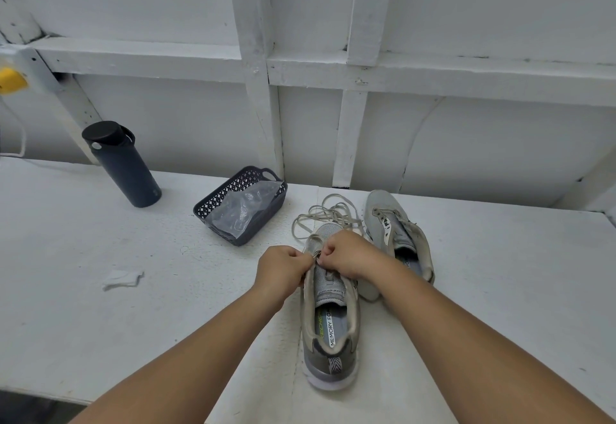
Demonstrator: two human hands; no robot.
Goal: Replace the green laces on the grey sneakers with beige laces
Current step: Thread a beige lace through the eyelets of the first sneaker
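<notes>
A: Hands first. What do they hold?

B: The left hand [283,265] and the right hand [346,253] meet over the front eyelets of the near sneaker [330,323], fingers curled tight. Each seems to pinch the beige lace [320,215] at the eyelets, though the exact grip is hidden between the knuckles.

A: And the sneaker itself?

B: It stands upright on the white table [100,273], heel toward the person at 6 o'clock, toe pointing to 12. The loose lace lies in loops on the table just past the toe, at 12 o'clock from the hands.

A: The other one?

B: The second sneaker [396,237] sits at about 2 o'clock from the hands, just beside the first, tilted onto its side.

A: Anything else?

B: A dark basket [213,203] with a clear plastic bag [243,210] inside at 11 o'clock, a dark bottle [123,167] upright farther off at 10, and a crumpled paper scrap [121,279] at 9.
</notes>
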